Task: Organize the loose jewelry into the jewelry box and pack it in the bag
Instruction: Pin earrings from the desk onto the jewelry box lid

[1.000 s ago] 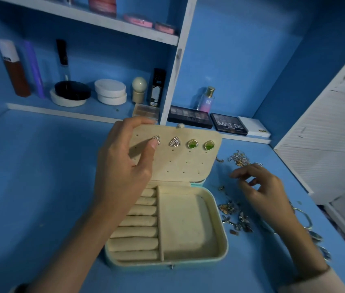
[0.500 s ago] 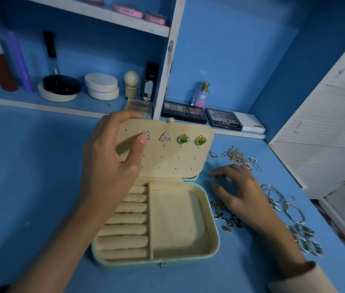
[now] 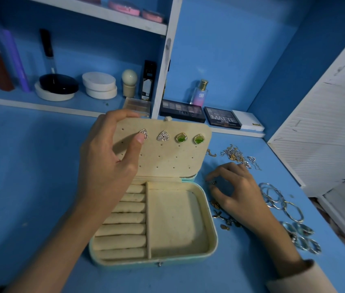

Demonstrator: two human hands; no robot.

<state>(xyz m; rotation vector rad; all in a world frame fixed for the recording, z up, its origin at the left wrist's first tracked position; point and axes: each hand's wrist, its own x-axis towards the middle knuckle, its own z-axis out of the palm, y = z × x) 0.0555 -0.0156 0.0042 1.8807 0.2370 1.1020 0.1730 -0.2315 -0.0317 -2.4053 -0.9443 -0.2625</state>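
An open cream jewelry box [image 3: 214, 229] lies on the blue table, its lid [image 3: 178, 159] standing upright. Two triangular earrings [image 3: 163, 136] and two green earrings [image 3: 181, 138] are pinned on the lid. My left hand [image 3: 106, 166] grips the lid's top left, with its thumb pressing by the leftmost earring. My right hand [image 3: 239, 191] is just right of the box, its thumb and forefinger pinching a small dark earring [image 3: 213, 182] at the table. More loose earrings [image 3: 220, 214] lie below it, chains [image 3: 235, 155] behind it, and bangles [image 3: 277, 199] to its right.
Silver rings and links [image 3: 302, 235] lie near the table's right edge. Eyeshadow palettes [image 3: 182, 111] and a perfume bottle [image 3: 200, 92] stand behind the box, with jars and tubes on the left shelf [image 3: 40, 104]. A white louvered door [image 3: 326, 123] closes off the right.
My right hand slid left toward the box's side, and its fingers closed on a small earring. My left hand kept its hold on the lid.
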